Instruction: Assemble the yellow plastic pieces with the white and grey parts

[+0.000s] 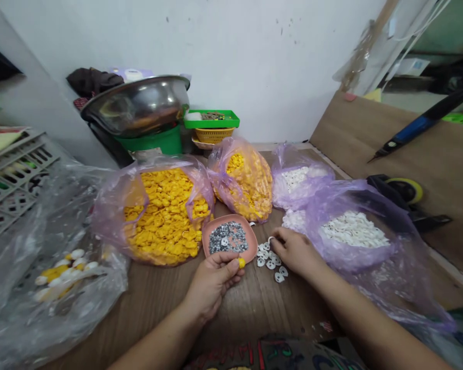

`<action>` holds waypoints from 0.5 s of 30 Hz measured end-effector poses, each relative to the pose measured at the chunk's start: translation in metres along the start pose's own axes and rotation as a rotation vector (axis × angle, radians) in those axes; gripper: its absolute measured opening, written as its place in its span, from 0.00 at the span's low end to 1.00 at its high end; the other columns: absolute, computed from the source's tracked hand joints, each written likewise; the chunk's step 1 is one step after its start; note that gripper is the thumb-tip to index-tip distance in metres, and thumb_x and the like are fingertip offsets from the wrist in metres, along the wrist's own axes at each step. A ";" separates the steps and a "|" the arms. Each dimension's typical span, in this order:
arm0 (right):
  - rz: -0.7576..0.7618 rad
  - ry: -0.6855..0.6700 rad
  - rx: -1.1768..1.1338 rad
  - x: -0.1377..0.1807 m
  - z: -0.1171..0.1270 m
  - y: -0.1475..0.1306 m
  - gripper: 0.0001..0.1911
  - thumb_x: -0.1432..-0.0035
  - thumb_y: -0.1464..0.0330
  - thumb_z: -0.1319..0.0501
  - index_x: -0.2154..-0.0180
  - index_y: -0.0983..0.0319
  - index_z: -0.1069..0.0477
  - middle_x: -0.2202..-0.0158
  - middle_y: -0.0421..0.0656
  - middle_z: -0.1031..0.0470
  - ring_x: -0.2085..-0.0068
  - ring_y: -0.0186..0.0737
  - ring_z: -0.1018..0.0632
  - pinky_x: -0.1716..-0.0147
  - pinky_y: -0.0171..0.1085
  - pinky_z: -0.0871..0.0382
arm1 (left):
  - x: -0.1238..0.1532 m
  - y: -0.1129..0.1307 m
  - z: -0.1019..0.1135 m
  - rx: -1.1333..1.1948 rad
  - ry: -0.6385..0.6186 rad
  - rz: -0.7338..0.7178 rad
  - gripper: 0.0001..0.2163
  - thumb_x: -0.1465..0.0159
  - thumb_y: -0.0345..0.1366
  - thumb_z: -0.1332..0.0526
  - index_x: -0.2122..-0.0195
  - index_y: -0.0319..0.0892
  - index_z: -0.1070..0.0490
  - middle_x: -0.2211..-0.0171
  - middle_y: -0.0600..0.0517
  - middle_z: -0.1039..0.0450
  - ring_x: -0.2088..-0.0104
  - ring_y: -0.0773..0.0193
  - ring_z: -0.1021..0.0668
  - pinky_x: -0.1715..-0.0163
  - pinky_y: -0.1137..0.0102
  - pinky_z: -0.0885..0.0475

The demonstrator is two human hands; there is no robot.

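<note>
Between the thumb and fingers of my left hand [217, 281] is a small yellow plastic piece [241, 263], held just in front of a pink dish [206, 232]. Small grey metallic parts [227, 236] lie in that dish. To the right, my right hand [295, 249] pinches a small white plastic piece [270, 239], partly hidden by the fingers. Below it, flat white pieces with dark holes [270, 264] are spread on the brown table [250, 313].
Purple bags hold yellow pieces [162, 210], more yellow pieces [250, 190] and white pieces [355, 229]. A clear bag [73, 318] with white-and-yellow pieces lies left. Behind stand a metal basin [139, 105] and green tray [231, 122]. A blue-and-black tool [416, 126] juts in from the right.
</note>
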State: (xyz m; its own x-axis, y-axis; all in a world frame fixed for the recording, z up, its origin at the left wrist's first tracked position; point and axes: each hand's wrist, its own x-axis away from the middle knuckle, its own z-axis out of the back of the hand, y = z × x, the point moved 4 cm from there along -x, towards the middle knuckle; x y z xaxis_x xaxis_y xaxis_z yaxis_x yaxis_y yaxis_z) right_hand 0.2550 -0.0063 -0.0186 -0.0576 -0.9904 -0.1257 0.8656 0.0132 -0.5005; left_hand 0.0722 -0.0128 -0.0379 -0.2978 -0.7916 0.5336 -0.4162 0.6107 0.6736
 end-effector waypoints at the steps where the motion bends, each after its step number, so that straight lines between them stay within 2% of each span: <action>1: 0.015 0.036 -0.076 0.003 0.001 -0.008 0.09 0.49 0.73 0.46 0.66 0.61 0.28 0.71 0.44 0.25 0.69 0.40 0.25 0.69 0.37 0.32 | 0.000 0.000 0.000 0.002 -0.006 -0.010 0.14 0.66 0.31 0.28 0.77 0.36 0.28 0.82 0.52 0.26 0.81 0.71 0.25 0.80 0.79 0.31; 4: 0.063 0.073 -0.317 0.012 -0.005 -0.035 0.12 0.50 0.73 0.47 0.64 0.61 0.28 0.67 0.44 0.24 0.65 0.40 0.25 0.65 0.38 0.32 | 0.002 -0.001 -0.002 -0.001 -0.032 -0.035 0.14 0.66 0.32 0.28 0.78 0.36 0.28 0.82 0.52 0.25 0.81 0.71 0.25 0.79 0.79 0.31; 7: -0.021 -0.088 -0.581 0.018 -0.021 -0.053 0.12 0.50 0.71 0.48 0.66 0.61 0.27 0.67 0.44 0.24 0.66 0.39 0.25 0.64 0.38 0.32 | 0.003 0.000 -0.002 0.025 -0.053 -0.091 0.14 0.65 0.33 0.28 0.78 0.36 0.29 0.80 0.52 0.24 0.80 0.71 0.25 0.78 0.78 0.30; 10: -0.067 -0.254 -0.898 0.022 -0.031 -0.060 0.12 0.48 0.68 0.48 0.64 0.61 0.28 0.68 0.41 0.24 0.65 0.37 0.25 0.64 0.37 0.31 | 0.004 0.004 0.000 0.067 -0.065 -0.135 0.13 0.63 0.33 0.28 0.77 0.36 0.29 0.80 0.51 0.24 0.79 0.71 0.25 0.76 0.78 0.30; 12: -0.061 -0.266 -0.968 0.024 -0.030 -0.059 0.12 0.49 0.68 0.45 0.62 0.61 0.29 0.68 0.41 0.24 0.64 0.37 0.25 0.62 0.37 0.32 | 0.004 0.004 0.001 0.083 -0.073 -0.126 0.13 0.62 0.32 0.28 0.77 0.36 0.29 0.79 0.52 0.24 0.79 0.71 0.25 0.76 0.78 0.30; 15: -0.041 -0.253 -0.956 0.025 -0.026 -0.055 0.11 0.50 0.69 0.43 0.62 0.61 0.29 0.67 0.40 0.25 0.65 0.35 0.26 0.62 0.36 0.32 | 0.005 0.004 0.001 0.092 -0.081 -0.105 0.13 0.62 0.33 0.28 0.77 0.36 0.29 0.80 0.52 0.24 0.80 0.72 0.25 0.77 0.78 0.30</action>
State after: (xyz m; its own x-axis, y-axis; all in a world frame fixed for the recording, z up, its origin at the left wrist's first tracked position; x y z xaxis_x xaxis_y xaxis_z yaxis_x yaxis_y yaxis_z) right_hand 0.1930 -0.0284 -0.0166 0.1258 -0.9913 0.0377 0.0930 -0.0261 -0.9953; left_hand 0.0686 -0.0149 -0.0328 -0.3151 -0.8524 0.4172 -0.5248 0.5228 0.6718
